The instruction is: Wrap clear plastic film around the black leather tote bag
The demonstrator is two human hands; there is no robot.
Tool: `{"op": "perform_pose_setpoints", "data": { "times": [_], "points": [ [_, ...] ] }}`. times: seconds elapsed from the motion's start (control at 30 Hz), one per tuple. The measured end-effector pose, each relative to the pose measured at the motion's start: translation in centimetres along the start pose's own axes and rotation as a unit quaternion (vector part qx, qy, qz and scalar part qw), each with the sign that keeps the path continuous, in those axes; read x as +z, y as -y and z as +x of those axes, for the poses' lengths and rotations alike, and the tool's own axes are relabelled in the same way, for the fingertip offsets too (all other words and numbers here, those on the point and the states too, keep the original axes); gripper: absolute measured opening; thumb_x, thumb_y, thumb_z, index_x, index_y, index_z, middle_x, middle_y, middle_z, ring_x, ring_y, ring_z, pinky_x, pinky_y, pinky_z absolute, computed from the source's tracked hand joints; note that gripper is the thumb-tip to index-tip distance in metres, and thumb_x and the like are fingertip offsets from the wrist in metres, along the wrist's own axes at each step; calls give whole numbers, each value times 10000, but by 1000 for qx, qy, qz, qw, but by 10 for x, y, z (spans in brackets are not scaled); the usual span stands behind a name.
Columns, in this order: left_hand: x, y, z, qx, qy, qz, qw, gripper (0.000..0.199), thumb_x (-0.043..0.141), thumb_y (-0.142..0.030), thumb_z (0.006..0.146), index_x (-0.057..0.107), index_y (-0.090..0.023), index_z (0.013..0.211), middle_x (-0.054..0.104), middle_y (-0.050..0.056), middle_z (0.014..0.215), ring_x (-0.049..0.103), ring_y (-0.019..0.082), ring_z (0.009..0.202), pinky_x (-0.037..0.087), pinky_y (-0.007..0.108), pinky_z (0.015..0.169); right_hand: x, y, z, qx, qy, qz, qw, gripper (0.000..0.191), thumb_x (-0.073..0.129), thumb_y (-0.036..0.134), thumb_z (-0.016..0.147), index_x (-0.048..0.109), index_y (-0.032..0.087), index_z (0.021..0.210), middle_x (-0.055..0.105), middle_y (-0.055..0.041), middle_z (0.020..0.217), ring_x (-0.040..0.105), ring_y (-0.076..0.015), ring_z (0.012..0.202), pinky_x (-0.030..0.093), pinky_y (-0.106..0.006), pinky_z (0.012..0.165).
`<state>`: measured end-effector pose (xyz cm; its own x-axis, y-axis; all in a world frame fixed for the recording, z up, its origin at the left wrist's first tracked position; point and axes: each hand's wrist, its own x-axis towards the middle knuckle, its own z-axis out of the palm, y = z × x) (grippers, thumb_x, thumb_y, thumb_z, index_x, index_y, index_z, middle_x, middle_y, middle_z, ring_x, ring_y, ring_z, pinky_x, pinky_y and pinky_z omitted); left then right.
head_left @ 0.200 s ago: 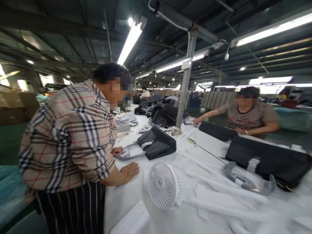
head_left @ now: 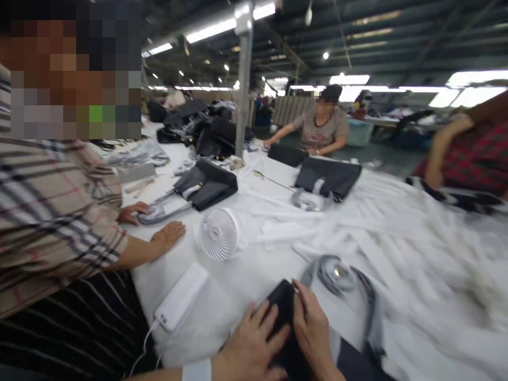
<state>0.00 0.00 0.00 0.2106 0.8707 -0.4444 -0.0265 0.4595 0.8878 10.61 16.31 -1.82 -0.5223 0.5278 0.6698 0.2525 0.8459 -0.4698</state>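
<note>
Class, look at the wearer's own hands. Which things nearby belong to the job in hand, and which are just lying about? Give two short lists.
Job in hand:
- black item, likely a bag, under the left hand and against the right hand
- wrapped strap beside it, probably its own

Seemingly just lying about:
- fan
- white box

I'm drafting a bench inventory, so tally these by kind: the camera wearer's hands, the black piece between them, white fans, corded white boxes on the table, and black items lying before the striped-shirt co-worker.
Wearer's left hand and right hand: 2
Black piece: 1
White fan: 1
Corded white box: 1
Black items before the striped-shirt co-worker: 2
Total: 7
</note>
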Motion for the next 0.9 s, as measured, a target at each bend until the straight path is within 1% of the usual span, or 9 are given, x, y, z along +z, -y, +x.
{"op": "perform_pose_setpoints", "data": {
  "times": [0.03, 0.1, 0.13, 0.2, 0.3, 0.4, 0.6, 0.77, 0.9],
  "points": [
    [4, 6, 1, 49, -89, 189, 977, 753, 503, -546, 891, 117, -383, 1516, -91, 42, 1618, -49, 384, 1474, 176, 686, 1128, -18, 4, -2, -4, 17, -9, 1000, 325, 368, 284, 977, 575, 184, 1207, 676, -108, 1111, 651, -220, 1010, 562, -398, 869],
    [6, 16, 2, 141, -231, 491, 828, 647, 469, -558, 906, 274, -353, 1488, 57, 106, 1617, 60, 399, 1470, 199, 683, 1113, -56, 13, -11, -27, 48, -65, 996, 323, 403, 274, 969, 576, 185, 1228, 662, -116, 1156, 621, -224, 1073, 518, -422, 935],
    [6, 20, 3, 171, -272, 580, 748, 612, 464, -572, 905, 345, -347, 1461, 141, 129, 1603, 137, 402, 1459, 240, 667, 1102, -74, 18, -20, -39, 62, -105, 992, 327, 416, 277, 968, 574, 186, 1239, 655, -118, 1179, 604, -234, 1103, 489, -446, 963],
    [7, 25, 4, 196, -307, 642, 674, 583, 481, -584, 894, 411, -354, 1425, 233, 141, 1577, 230, 393, 1436, 301, 625, 1086, -106, 26, -49, -41, 91, -196, 976, 342, 435, 306, 965, 571, 189, 1255, 634, -122, 1232, 563, -269, 1168, 420, -512, 1004],
    [8, 27, 2, 189, -317, 659, 655, 570, 513, -587, 875, 464, -356, 1394, 291, 146, 1554, 293, 400, 1408, 348, 595, 1055, -129, 37, -106, 14, 155, -303, 940, 399, 463, 385, 945, 562, 213, 1291, 581, -131, 1323, 480, -343, 1256, 328, -606, 1018],
    [8, 29, 0, 180, -311, 674, 645, 551, 551, -526, 871, 486, -337, 1385, 301, 157, 1548, 299, 419, 1397, 345, 600, 1041, -123, 46, -150, 77, 215, -339, 913, 497, 519, 436, 903, 520, 228, 1354, 496, -138, 1420, 404, -371, 1319, 280, -612, 1046],
    [13, 30, 2, 192, -303, 710, 606, 537, 564, -396, 872, 488, -289, 1393, 298, 166, 1548, 256, 465, 1396, 234, 702, 1048, -108, 53, -161, 139, 221, -301, 917, 560, 520, 506, 899, 509, 203, 1370, 442, -128, 1468, 366, -318, 1363, 272, -525, 1113],
    [35, 30, 4, 252, -214, 711, 620, 551, 565, -450, 879, 415, -427, 1409, 357, 62, 1537, 318, 431, 1378, 171, 724, 1065, -113, 58, -158, 132, 162, -243, 947, 446, 551, 419, 905, 585, 181, 1280, 528, -142, 1391, 453, -292, 1309, 345, -528, 1099],
    [41, 33, 6, 260, -169, 721, 619, 572, 580, -453, 873, 405, -418, 1417, 455, 97, 1470, 387, 433, 1336, 175, 743, 1048, -134, 74, -189, 227, -9, -90, 970, 259, 478, 266, 935, 697, 182, 1046, 709, -110, 1084, 666, -207, 986, 542, -386, 896]
  ]
}}
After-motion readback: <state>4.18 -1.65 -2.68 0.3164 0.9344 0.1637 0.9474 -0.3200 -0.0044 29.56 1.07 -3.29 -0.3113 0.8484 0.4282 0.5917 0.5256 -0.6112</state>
